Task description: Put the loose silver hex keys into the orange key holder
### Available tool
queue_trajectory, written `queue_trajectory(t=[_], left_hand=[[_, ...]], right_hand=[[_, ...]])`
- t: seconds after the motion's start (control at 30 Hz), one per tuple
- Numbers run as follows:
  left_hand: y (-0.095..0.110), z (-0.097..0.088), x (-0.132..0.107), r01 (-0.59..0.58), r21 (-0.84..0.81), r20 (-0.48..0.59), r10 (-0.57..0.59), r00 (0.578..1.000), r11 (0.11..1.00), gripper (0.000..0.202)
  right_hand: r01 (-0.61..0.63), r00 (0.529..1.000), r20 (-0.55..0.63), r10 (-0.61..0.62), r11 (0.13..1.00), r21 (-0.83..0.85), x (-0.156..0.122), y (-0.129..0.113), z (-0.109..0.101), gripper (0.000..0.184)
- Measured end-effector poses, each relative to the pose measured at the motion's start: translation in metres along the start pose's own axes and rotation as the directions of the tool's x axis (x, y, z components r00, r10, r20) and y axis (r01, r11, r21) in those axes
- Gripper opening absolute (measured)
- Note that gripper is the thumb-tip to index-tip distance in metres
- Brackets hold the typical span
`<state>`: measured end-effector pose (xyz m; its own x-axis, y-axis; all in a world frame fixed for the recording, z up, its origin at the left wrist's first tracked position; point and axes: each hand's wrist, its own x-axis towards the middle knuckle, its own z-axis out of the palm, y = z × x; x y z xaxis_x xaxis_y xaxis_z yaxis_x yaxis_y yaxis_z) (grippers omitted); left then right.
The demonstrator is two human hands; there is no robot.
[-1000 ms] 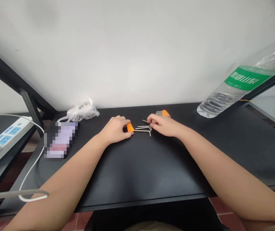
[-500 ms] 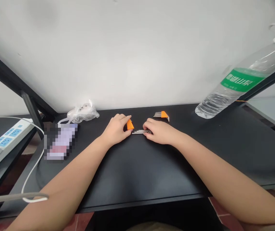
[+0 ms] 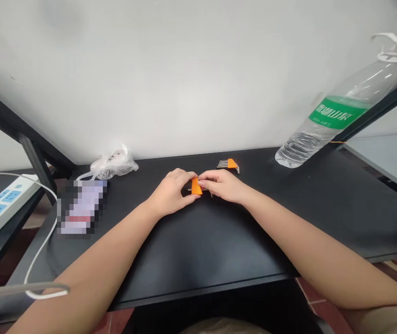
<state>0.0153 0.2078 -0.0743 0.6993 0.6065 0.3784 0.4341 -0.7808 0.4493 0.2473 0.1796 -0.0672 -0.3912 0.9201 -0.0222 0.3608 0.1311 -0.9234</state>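
A single head-worn camera looks forward and down across the black table (image 3: 219,250) toward the white wall (image 3: 184,69) at 12 o'clock. It sits close: both forearms come in from 6 o'clock, with the left hand (image 3: 170,195) and right hand (image 3: 224,185) together mid-frame. The wide lens tilts the bottle (image 3: 327,120) at 2 o'clock.

Plain office or workroom station. Black desk (image 3: 201,250) set against a bare white wall (image 3: 184,83); black metal frame brace (image 3: 28,139) at far left. Left: white power strip (image 3: 0,204) with trailing white cable (image 3: 41,241). Far right: clear water bottle (image 3: 327,125), green label. Centre: orange hex-key holder (image 3: 196,186); a second hex-key set (image 3: 229,163) beyond it. Red-brown floor tiles (image 3: 311,297) below.
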Motion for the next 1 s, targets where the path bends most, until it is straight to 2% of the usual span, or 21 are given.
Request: queue_trajectory(t=[0.1,0.27,0.4,0.63,0.77,0.87,0.93,1.0], left_hand=[[0.006,-0.003,0.001,0.012,-0.02,0.03,-0.011,1.0,1.0,0.037],[0.01,-0.007,0.002,0.042,-0.016,0.107,-0.04,0.993,0.999,0.036],[0.005,-0.007,0.003,0.112,-0.011,0.1,-0.11,0.989,0.994,0.041],[-0.003,-0.009,0.004,0.065,0.188,0.057,-0.077,0.995,0.98,0.044],[-0.003,-0.013,0.004,0.098,0.269,0.053,-0.117,0.992,0.958,0.042],[-0.011,-0.017,0.002,0.161,0.319,0.041,-0.183,0.982,0.934,0.041],[-0.019,-0.018,0.001,0.239,0.323,0.011,-0.257,0.966,0.916,0.043],[-0.028,-0.018,0.0,0.304,0.293,-0.02,-0.313,0.95,0.906,0.046]], right_hand=[[-0.058,0.998,-0.008,0.06,0.992,0.111,0.0,0.0,0.001,0.028],[-0.113,0.994,0.0,0.114,0.986,0.12,0.001,0.004,0.001,0.028],[-0.124,0.991,-0.042,0.13,0.984,0.131,0.0,0.003,0.001,0.027],[-0.125,0.978,-0.144,0.151,0.977,0.173,0.002,0.004,-0.001,0.028],[-0.124,0.963,-0.193,0.187,0.946,0.298,0.005,0.011,0.003,0.024],[-0.114,0.946,-0.24,0.215,0.92,0.375,0.006,0.016,-0.004,0.018],[-0.158,0.941,-0.238,0.241,0.934,0.32,0.006,0.02,-0.014,0.015],[-0.261,0.931,-0.212,0.297,0.948,0.18,0.005,0.023,-0.026,0.013]])
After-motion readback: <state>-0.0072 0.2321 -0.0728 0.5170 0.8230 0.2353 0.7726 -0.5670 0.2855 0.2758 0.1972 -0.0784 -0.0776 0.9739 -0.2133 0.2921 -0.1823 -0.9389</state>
